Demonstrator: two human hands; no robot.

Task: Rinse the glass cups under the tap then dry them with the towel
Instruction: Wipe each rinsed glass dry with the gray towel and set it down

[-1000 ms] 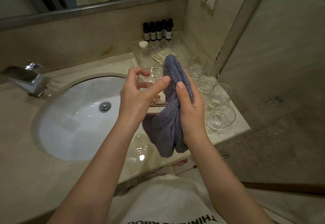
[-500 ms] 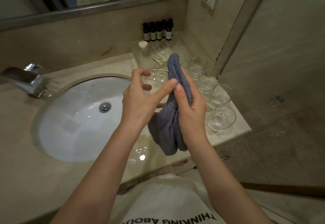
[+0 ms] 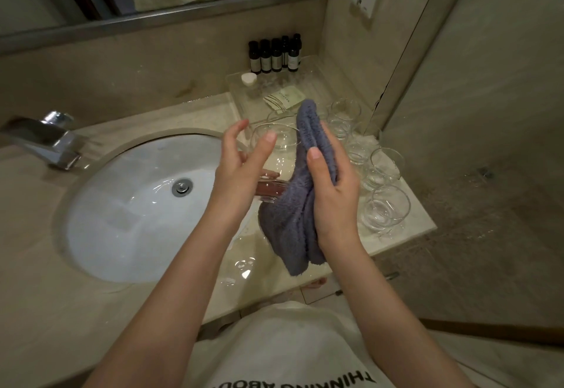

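Observation:
A clear glass cup (image 3: 279,146) is held above the counter, just right of the sink, tipped on its side. My left hand (image 3: 241,171) grips it, thumb over the near side and fingers behind; some fingers show through the glass. My right hand (image 3: 331,195) grips a grey-blue towel (image 3: 290,223) and presses it against the cup's right side. The towel's lower end hangs loose over the counter. The tap (image 3: 45,140) stands at the far left; no water runs from it.
Several more glass cups (image 3: 386,209) stand along the counter's right end, close to its edge. A clear tray (image 3: 308,82) with small dark bottles (image 3: 274,55) sits at the back. The white sink basin (image 3: 131,213) lies to the left. The counter (image 3: 253,268) is wet.
My left thumb has moved away from my right thumb and shifted its hold on the cup. The towel stays pressed on the cup's right side, and both hands sit slightly lower.

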